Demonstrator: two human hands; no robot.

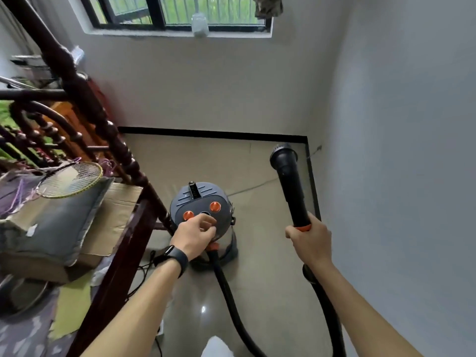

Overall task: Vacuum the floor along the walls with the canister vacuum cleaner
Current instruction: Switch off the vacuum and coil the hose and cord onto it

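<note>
The canister vacuum cleaner [203, 202], grey-topped with orange knobs, stands on the beige tiled floor [262, 266] beside the stair post. My left hand [194, 234] rests on its lid near the front, fingers curled at the controls; whether it grips anything I cannot tell. My right hand [310, 237] is shut on the black wand [289, 181] at its orange collar. The wand's round brush nozzle [282, 150] is raised off the floor, pointing toward the far right corner. The black hose [229, 287] loops from the canister's front back past my feet to the wand.
A dark wooden stair railing [103, 124] slants along the left. Behind it lie a cardboard box [113, 210], a grey cushion [64, 217] and a badminton racket [72, 179]. Black skirting [213, 134] edges the white walls. A thin cable [252, 188] crosses the floor. A window [180, 11] is overhead.
</note>
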